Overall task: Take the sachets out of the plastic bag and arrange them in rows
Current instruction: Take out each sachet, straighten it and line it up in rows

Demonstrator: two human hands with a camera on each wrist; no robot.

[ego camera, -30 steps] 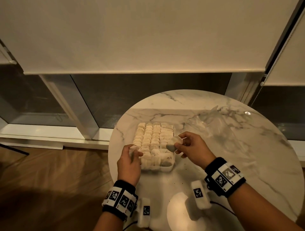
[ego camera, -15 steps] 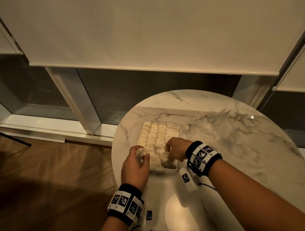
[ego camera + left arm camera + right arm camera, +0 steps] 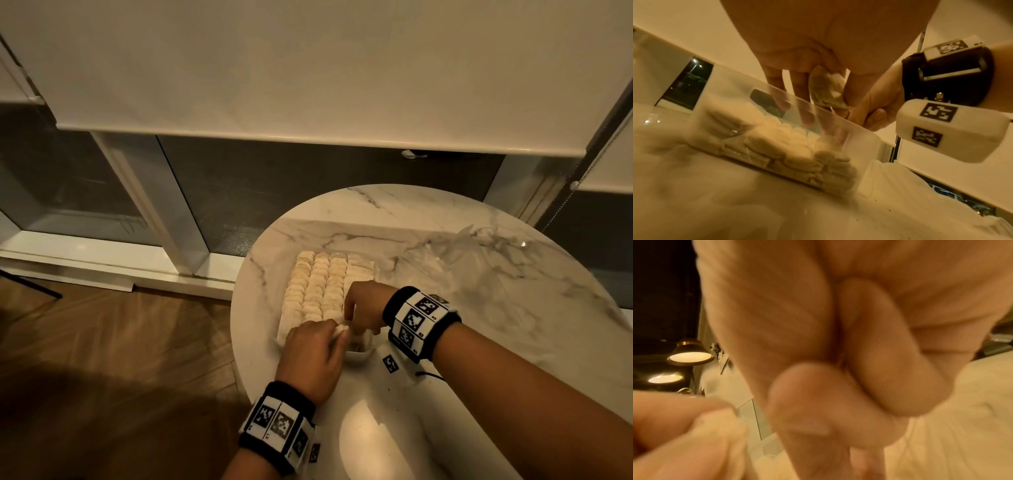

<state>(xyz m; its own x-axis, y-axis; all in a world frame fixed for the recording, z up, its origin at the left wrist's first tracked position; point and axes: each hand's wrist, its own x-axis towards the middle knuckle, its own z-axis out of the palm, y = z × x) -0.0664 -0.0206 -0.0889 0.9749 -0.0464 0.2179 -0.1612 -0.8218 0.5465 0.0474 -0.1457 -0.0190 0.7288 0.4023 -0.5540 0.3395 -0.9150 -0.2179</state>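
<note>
A clear plastic container (image 3: 358, 358) on the round marble table (image 3: 513, 342) holds several rows of pale sachets (image 3: 318, 287). My left hand (image 3: 337, 334) hovers at the container's near end and pinches one sachet (image 3: 826, 87) between thumb and fingers, just above the near wall (image 3: 859, 146). My right hand (image 3: 359, 325) reaches down into the near right corner of the container, its fingers curled. Its fingertips are hidden, so I cannot tell whether they hold a sachet. The crumpled clear plastic bag (image 3: 455, 253) lies behind and to the right of the container.
The table's left edge (image 3: 236, 325) runs close beside the container, with wooden floor (image 3: 120, 359) below. Behind the table stand a window frame (image 3: 144, 205) and a lowered blind (image 3: 308, 68). Bare marble shows near me and to the right.
My right hand carried a sachet from above the container down into its near right corner. My left hand slid right along the near end, still pinching its sachet.
</note>
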